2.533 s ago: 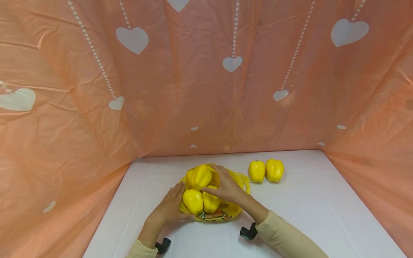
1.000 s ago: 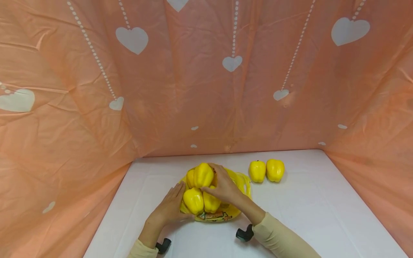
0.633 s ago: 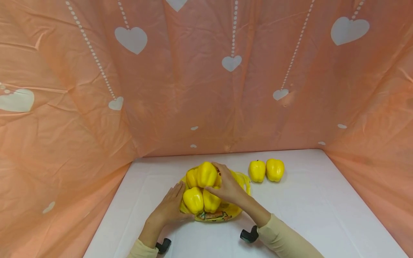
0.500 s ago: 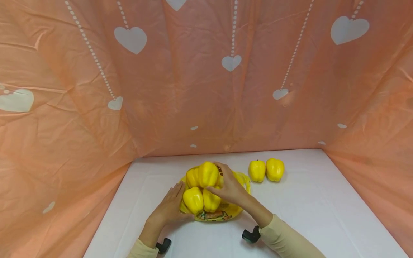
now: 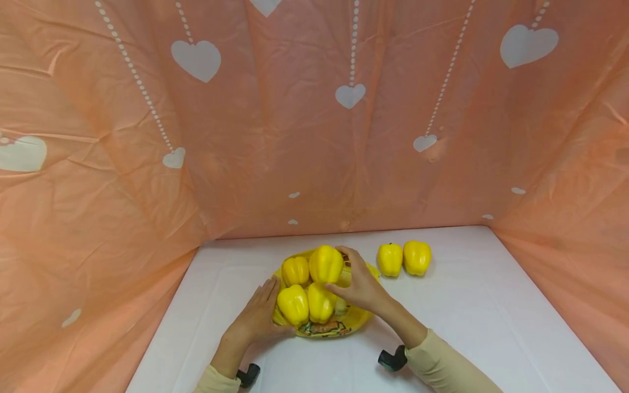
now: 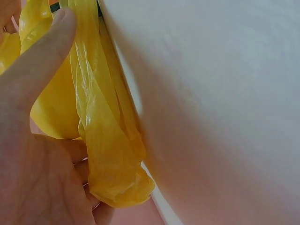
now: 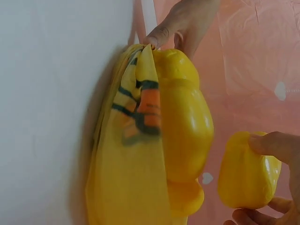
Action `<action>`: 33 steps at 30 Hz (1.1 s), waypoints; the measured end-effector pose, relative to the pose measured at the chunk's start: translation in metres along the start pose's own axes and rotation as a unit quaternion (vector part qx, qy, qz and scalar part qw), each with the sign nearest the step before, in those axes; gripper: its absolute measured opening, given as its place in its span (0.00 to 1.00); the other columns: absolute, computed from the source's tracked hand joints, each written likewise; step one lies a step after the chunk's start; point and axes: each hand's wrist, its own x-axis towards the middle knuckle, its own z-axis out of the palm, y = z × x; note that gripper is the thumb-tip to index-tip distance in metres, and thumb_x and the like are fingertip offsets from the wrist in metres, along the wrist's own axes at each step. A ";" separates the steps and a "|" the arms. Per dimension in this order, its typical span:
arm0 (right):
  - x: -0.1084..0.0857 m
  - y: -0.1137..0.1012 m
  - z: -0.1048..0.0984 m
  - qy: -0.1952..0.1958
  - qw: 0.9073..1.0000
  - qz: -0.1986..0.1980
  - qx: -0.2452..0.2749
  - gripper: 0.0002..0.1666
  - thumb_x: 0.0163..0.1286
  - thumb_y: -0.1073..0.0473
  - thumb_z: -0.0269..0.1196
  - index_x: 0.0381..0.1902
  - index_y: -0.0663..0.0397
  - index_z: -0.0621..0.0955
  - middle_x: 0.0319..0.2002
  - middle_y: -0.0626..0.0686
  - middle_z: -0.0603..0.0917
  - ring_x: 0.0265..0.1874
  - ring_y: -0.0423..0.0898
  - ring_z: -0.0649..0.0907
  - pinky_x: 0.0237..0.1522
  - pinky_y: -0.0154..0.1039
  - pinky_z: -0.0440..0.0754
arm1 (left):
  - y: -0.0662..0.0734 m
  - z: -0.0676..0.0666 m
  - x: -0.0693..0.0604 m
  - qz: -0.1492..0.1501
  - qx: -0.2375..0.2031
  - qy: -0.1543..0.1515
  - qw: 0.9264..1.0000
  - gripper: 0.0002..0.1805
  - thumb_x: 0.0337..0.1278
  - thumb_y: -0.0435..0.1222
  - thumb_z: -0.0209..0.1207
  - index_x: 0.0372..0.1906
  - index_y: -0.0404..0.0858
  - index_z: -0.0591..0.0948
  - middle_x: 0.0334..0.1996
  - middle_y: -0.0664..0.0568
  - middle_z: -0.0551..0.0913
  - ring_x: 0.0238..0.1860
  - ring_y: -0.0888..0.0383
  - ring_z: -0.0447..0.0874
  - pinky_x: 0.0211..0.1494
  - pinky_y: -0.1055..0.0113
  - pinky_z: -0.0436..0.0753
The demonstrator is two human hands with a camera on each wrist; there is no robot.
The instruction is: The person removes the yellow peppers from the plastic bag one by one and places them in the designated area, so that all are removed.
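In the head view, a yellow printed plastic bag [image 5: 356,316] lies on the table with its mouth up. Three yellow bell peppers sit in it: a back-left pepper [image 5: 295,270], a front-left pepper [image 5: 293,305] and a front-right pepper [image 5: 321,303]. My right hand [image 5: 361,284] grips another bell pepper [image 5: 326,264] over the bag's back half; the right wrist view shows this held pepper [image 7: 246,173] apart from the bag, thumb on one side and fingers beneath. My left hand [image 5: 255,314] holds the bag's left end, its thumb [image 6: 49,56] along the bag's edge.
Two more bell peppers [image 5: 404,258] stand side by side on the white table [image 5: 457,322], right of the bag near the back edge. A peach curtain [image 5: 275,136] with white hearts surrounds the table at the back and sides. Small black angled devices [image 5: 392,358] are worn at both wrists.
My right hand has carried its bell pepper rightward, away from above the back-left pepper, which now shows more fully. My left hand has stayed at the bag's left end.
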 end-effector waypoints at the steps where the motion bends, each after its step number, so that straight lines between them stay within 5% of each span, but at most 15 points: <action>1: 0.000 0.001 -0.001 0.000 1.000 -0.002 0.000 0.55 0.65 0.55 0.80 0.81 0.57 0.62 0.77 0.62 0.68 0.75 0.61 0.72 0.78 0.63 0.71 | 0.000 0.000 0.000 -0.001 0.000 0.000 1.000 0.72 0.48 0.58 0.81 0.84 0.23 0.53 0.85 0.31 0.50 0.86 0.37 0.47 0.89 0.43 0.48; 33: -0.027 0.031 -0.055 0.033 0.999 -0.005 -0.022 0.53 0.64 0.59 0.80 0.78 0.57 0.63 0.74 0.63 0.70 0.71 0.65 0.73 0.72 0.68 0.76 | -0.005 0.004 0.003 0.005 0.012 -0.001 1.000 0.71 0.50 0.58 0.80 0.84 0.23 0.52 0.85 0.31 0.51 0.86 0.37 0.48 0.89 0.44 0.49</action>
